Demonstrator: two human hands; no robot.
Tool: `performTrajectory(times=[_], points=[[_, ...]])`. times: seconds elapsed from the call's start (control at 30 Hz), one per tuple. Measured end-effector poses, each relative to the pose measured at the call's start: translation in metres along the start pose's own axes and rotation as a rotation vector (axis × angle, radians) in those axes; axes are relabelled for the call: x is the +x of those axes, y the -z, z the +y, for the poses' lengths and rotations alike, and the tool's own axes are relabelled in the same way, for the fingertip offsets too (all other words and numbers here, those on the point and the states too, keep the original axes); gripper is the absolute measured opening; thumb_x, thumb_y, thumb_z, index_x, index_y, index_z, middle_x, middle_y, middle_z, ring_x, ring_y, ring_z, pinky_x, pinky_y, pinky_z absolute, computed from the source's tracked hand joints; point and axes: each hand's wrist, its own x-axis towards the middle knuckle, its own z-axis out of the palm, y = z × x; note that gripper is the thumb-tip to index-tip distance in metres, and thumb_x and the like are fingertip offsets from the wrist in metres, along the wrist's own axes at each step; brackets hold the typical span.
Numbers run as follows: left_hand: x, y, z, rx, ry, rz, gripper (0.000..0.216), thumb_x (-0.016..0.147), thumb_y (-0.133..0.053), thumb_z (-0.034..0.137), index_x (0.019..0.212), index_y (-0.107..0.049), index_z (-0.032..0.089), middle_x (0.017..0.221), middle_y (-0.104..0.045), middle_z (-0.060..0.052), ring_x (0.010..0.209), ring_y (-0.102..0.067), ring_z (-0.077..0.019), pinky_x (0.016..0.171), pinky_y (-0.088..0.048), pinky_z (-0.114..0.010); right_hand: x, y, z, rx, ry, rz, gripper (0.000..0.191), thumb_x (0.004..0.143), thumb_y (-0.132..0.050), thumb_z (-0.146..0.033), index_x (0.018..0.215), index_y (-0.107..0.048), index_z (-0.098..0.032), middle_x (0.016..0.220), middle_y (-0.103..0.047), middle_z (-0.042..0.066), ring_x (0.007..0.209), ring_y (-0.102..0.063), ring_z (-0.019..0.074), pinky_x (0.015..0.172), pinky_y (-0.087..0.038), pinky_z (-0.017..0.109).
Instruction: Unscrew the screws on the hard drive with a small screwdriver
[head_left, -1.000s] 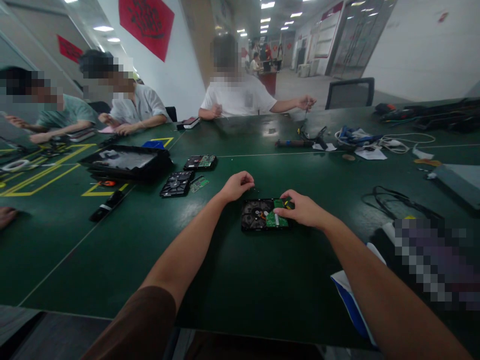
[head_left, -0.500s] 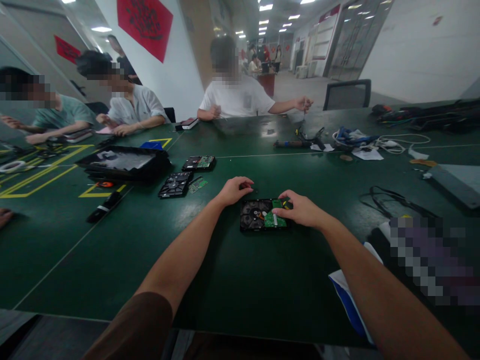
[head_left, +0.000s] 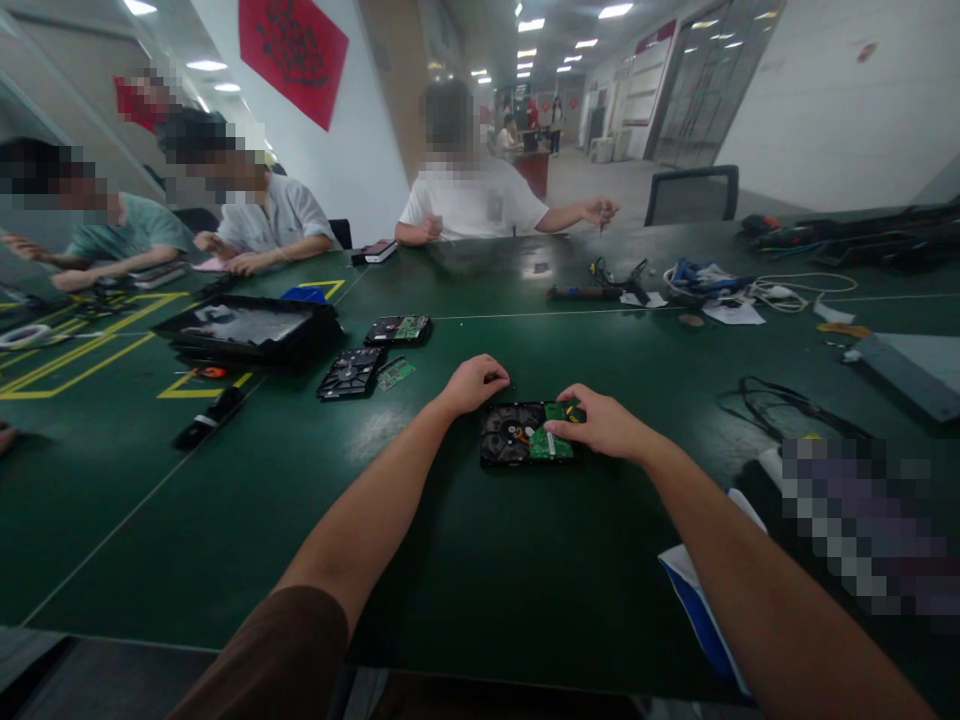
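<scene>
A hard drive [head_left: 514, 440] lies flat on the green table in front of me, its green circuit board [head_left: 551, 442] facing up at the right end. My right hand [head_left: 596, 420] is closed on a yellow-and-black screwdriver [head_left: 574, 412], mostly hidden by the fingers, over that board. The right thumb rests at the board's surface. Just beyond the drive's far left corner, my left hand [head_left: 476, 383] is closed, with thumb and fingertips together near the tabletop. What those fingertips hold, if anything, is too small to make out.
Two more hard drives [head_left: 350, 373] and a loose circuit board [head_left: 396, 372] lie to the left, near a black tray [head_left: 247, 330]. Cables [head_left: 787, 400] and a blue-and-white cloth [head_left: 701, 600] lie to the right. A person in white [head_left: 472, 195] sits opposite.
The right fingers have shifted slightly over the circuit board. My left hand stays almost in place, its fingertips now closer together. The drive has not visibly moved on the table.
</scene>
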Motion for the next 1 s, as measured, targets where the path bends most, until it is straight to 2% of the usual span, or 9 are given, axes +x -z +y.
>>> performTrajectory(times=[0.13,0.3,0.37,0.5,0.63,0.83,1.0], points=[[0.001,-0.002,-0.002,-0.007,0.026,0.033,0.009,0.092,-0.072,0.028,0.091,-0.077,0.021,0.097,-0.072,-0.004,0.090,-0.067,-0.0209,0.085,-0.054,-0.033,-0.001,0.000,-0.001,0.005,-0.009,-0.001,0.069,0.084,-0.073,-0.069,0.134,-0.061,-0.024,0.132,-0.067,0.018,0.113,-0.068,0.0330,0.083,-0.057,0.041],[-0.002,0.001,-0.014,-0.022,0.145,0.180,0.015,0.101,-0.059,0.031,0.100,-0.069,0.019,0.095,-0.072,-0.006,0.088,-0.068,-0.0207,0.082,-0.055,-0.034,-0.001,0.001,0.000,0.015,-0.018,-0.018,0.071,0.083,-0.073,-0.071,0.135,-0.060,-0.024,0.132,-0.067,0.017,0.104,-0.070,0.0308,0.082,-0.058,0.042],[-0.003,0.002,-0.017,-0.030,0.166,0.195,0.013,0.099,-0.060,0.029,0.102,-0.066,0.019,0.094,-0.072,-0.005,0.085,-0.068,-0.0196,0.080,-0.055,-0.033,-0.001,0.002,0.000,0.015,-0.021,-0.017,0.071,0.083,-0.072,-0.071,0.136,-0.060,-0.024,0.132,-0.068,0.017,0.100,-0.070,0.0297,0.082,-0.058,0.042],[-0.005,0.001,-0.016,-0.050,0.126,0.134,0.012,0.096,-0.065,0.026,0.105,-0.066,0.019,0.096,-0.072,-0.002,0.085,-0.068,-0.0170,0.079,-0.056,-0.029,-0.001,0.001,0.000,0.016,-0.018,-0.010,0.071,0.084,-0.072,-0.070,0.136,-0.060,-0.024,0.133,-0.067,0.018,0.099,-0.070,0.0296,0.082,-0.057,0.042],[-0.007,0.003,-0.012,-0.021,0.073,0.054,0.013,0.094,-0.067,0.024,0.105,-0.072,0.020,0.096,-0.073,-0.002,0.084,-0.067,-0.0178,0.080,-0.055,-0.030,0.000,0.000,0.001,0.001,0.001,0.007,0.069,0.084,-0.072,-0.069,0.134,-0.061,-0.023,0.129,-0.070,0.017,0.105,-0.070,0.0313,0.088,-0.056,0.044],[-0.004,0.007,-0.007,0.066,0.023,-0.007,0.017,0.094,-0.065,0.019,0.103,-0.079,0.023,0.099,-0.072,-0.005,0.096,-0.066,-0.0221,0.094,-0.053,-0.037,0.002,0.000,0.003,-0.010,0.030,0.015,0.066,0.084,-0.073,-0.067,0.131,-0.062,-0.023,0.125,-0.073,0.015,0.118,-0.068,0.0336,0.096,-0.055,0.045],[0.000,0.004,-0.004,0.090,0.001,-0.023,0.015,0.095,-0.064,0.019,0.096,-0.078,0.023,0.099,-0.072,-0.005,0.099,-0.066,-0.0233,0.095,-0.054,-0.037,0.001,0.001,0.001,-0.020,0.019,0.014,0.065,0.084,-0.073,-0.068,0.130,-0.062,-0.024,0.127,-0.072,0.015,0.119,-0.068,0.0340,0.097,-0.055,0.045]])
